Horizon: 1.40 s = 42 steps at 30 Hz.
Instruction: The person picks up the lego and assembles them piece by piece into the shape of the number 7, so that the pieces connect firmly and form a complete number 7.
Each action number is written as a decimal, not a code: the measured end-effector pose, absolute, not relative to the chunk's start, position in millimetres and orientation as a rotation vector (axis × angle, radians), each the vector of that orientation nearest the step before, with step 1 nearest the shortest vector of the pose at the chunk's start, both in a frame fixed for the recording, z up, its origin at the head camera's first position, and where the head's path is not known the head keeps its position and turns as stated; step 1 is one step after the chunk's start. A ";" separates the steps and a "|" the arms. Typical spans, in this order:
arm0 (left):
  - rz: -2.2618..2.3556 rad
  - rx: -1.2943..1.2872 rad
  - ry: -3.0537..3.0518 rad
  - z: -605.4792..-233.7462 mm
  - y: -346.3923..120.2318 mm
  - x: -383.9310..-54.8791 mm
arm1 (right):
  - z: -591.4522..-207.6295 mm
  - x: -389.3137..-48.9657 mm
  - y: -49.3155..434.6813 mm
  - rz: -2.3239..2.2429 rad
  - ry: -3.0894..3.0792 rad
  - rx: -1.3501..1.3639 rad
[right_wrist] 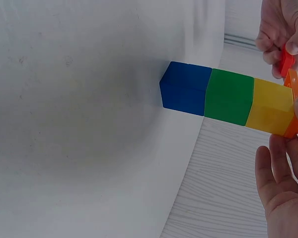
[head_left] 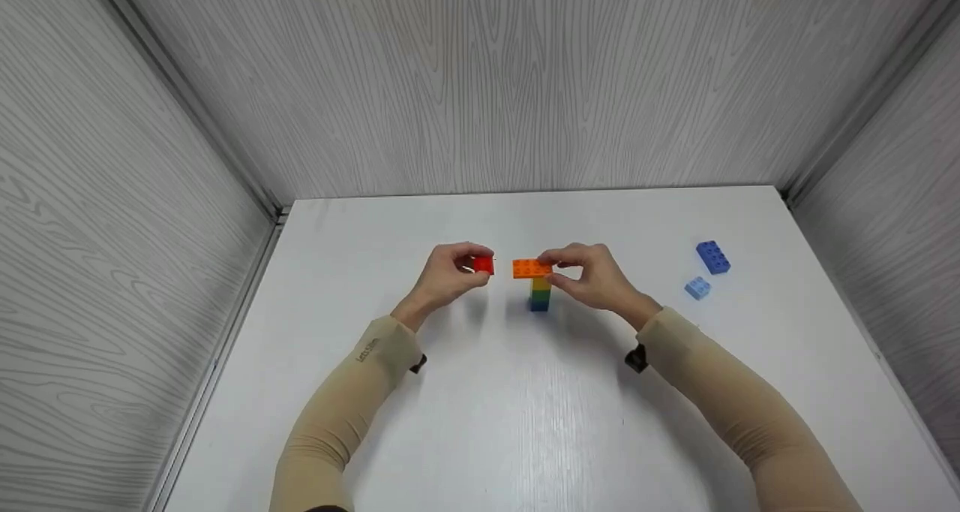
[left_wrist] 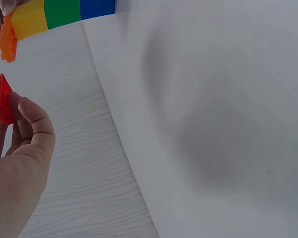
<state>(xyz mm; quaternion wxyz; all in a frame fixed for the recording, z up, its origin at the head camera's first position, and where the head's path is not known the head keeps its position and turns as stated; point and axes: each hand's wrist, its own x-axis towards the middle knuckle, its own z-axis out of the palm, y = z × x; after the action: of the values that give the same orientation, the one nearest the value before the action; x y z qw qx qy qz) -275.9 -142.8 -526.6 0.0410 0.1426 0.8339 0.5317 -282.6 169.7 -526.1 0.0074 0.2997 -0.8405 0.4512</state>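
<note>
A tower of blue (right_wrist: 185,89), green (right_wrist: 229,96) and yellow (right_wrist: 269,105) bricks stands upright on the white table, blue at the bottom. On its yellow top lies a flat orange brick (head_left: 528,269), jutting out to the left. My right hand (head_left: 598,281) pinches the orange brick at its right end between thumb and fingers. To the left of the tower, my left hand (head_left: 445,278) holds a small red brick (head_left: 483,265) above the table between thumb and fingers. In the left wrist view a gap separates the red brick (left_wrist: 2,102) from the orange one.
Toward the right of the white table (head_left: 480,422) lie a dark blue brick (head_left: 713,257) and a smaller light blue brick (head_left: 698,287). Grey wood-grain panels (head_left: 525,84) rise behind the table and on both sides.
</note>
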 end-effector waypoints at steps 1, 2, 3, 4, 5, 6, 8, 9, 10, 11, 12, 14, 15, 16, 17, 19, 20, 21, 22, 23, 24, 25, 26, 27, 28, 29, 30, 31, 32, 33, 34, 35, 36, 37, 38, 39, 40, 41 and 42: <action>1.639 0.442 2.535 -526.4 -140.2 -275.5 | -525.9 -282.6 169.7 1.406 -2.635 0.933; 1.647 0.445 2.517 -526.0 -137.7 -275.0 | -525.6 -282.5 169.6 1.397 -2.643 0.928; 1.656 0.449 2.500 -525.7 -135.2 -274.5 | -525.4 -282.5 169.6 1.392 -2.647 0.926; 1.662 0.458 2.487 -525.7 -133.0 -274.3 | -525.4 -282.5 169.6 1.389 -2.646 0.927; 1.669 0.467 2.474 -525.7 -130.7 -274.3 | -525.5 -282.6 169.7 1.384 -2.644 0.928; 1.674 0.473 2.464 -525.8 -128.6 -274.3 | -525.6 -282.7 169.8 1.384 -2.640 0.931; 1.678 0.477 2.450 -526.5 -125.0 -274.4 | -526.1 -282.8 169.9 1.388 -2.634 0.932; 1.677 0.479 2.448 -527.0 -123.4 -274.6 | -526.4 -282.8 169.9 1.391 -2.630 0.934; 1.677 0.478 2.445 -527.5 -122.1 -274.8 | -526.6 -282.8 169.9 1.396 -2.627 0.936; 1.676 0.474 2.443 -527.9 -120.9 -274.9 | -526.8 -282.8 169.8 1.399 -2.625 0.936; 1.678 0.472 2.439 -528.1 -119.8 -274.9 | -526.9 -282.8 169.7 1.403 -2.622 0.936; 1.678 0.474 2.433 -528.5 -117.9 -275.1 | -527.5 -283.0 169.6 1.403 -2.617 0.940; 1.677 0.474 2.430 -528.4 -117.1 -275.0 | -527.6 -283.0 169.5 1.400 -2.616 0.941; 1.679 0.471 2.426 -528.3 -116.4 -274.8 | -527.6 -283.0 169.5 1.398 -2.615 0.941; 1.683 0.470 2.423 -528.3 -115.8 -274.8 | -527.6 -283.1 169.5 1.394 -2.613 0.941; 1.686 0.463 2.419 -528.4 -114.8 -275.0 | -527.5 -283.1 169.7 1.388 -2.608 0.945; 1.694 0.463 2.413 -528.6 -114.3 -275.2 | -527.6 -283.2 170.0 1.389 -2.606 0.944; 1.703 0.459 2.406 -528.8 -114.0 -275.4 | -527.7 -283.2 170.2 1.388 -2.604 0.941; 1.712 0.457 2.401 -528.9 -113.6 -275.8 | -527.9 -283.3 170.4 1.388 -2.603 0.939; 1.720 0.455 2.395 -528.9 -113.2 -276.1 | -528.2 -283.4 170.6 1.389 -2.601 0.939; 1.727 0.455 2.390 -528.9 -112.9 -276.4 | -528.4 -283.4 170.8 1.389 -2.600 0.939; 1.732 0.455 2.383 -529.1 -112.6 -276.8 | -528.9 -283.6 171.0 1.391 -2.599 0.937; 1.735 0.456 2.380 -529.0 -112.2 -277.1 | -529.2 -283.6 171.1 1.392 -2.598 0.937; 1.733 0.453 2.378 -529.2 -112.0 -277.5 | -529.3 -283.4 171.2 1.392 -2.599 0.937; 1.732 0.450 2.376 -529.2 -111.7 -277.7 | -529.4 -283.2 171.2 1.394 -2.599 0.939; 1.731 0.447 2.371 -529.6 -111.4 -278.0 | -529.4 -283.0 171.1 1.395 -2.598 0.941; 1.728 0.443 2.367 -530.0 -111.2 -278.5 | -529.4 -282.6 171.1 1.395 -2.599 0.942; 1.726 0.438 2.361 -530.4 -110.9 -278.8 | -529.5 -282.4 171.1 1.394 -2.600 0.943; 1.725 0.434 2.358 -530.8 -110.6 -279.3 | -529.5 -282.2 171.1 1.393 -2.600 0.944; 1.725 0.428 2.353 -531.3 -110.3 -279.8 | -529.3 -281.9 171.1 1.392 -2.601 0.944; 1.723 0.424 2.352 -531.6 -110.0 -280.1 | -529.2 -281.9 171.0 1.390 -2.601 0.945; 1.720 0.421 2.355 -532.1 -109.8 -280.5 | -529.0 -281.9 170.9 1.392 -2.600 0.946; 1.715 0.419 2.358 -532.5 -109.6 -280.9 | -528.9 -282.1 171.0 1.393 -2.600 0.946; 1.713 0.418 2.361 -532.7 -109.4 -281.1 | -528.9 -282.4 171.0 1.397 -2.599 0.947; 1.711 0.417 2.364 -533.1 -109.3 -281.3 | -528.9 -282.7 170.9 1.406 -2.596 0.949; 1.710 0.416 2.368 -533.2 -109.3 -281.4 | -528.9 -283.1 170.8 1.416 -2.594 0.952; 1.711 0.414 2.370 -533.3 -109.4 -281.3 | -529.1 -283.4 170.8 1.428 -2.592 0.955; 1.712 0.411 2.371 -533.2 -109.6 -281.2 | -529.3 -283.9 170.7 1.443 -2.590 0.959; 1.715 0.409 2.370 -533.1 -109.8 -281.0 | -529.5 -284.3 170.7 1.454 -2.589 0.963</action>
<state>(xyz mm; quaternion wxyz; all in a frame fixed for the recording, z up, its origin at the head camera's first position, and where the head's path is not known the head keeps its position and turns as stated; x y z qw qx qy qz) -281.0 -109.8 -533.1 0.0936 0.1377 0.7989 0.5780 -284.3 170.7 -529.5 0.0101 0.3085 -0.8294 0.4657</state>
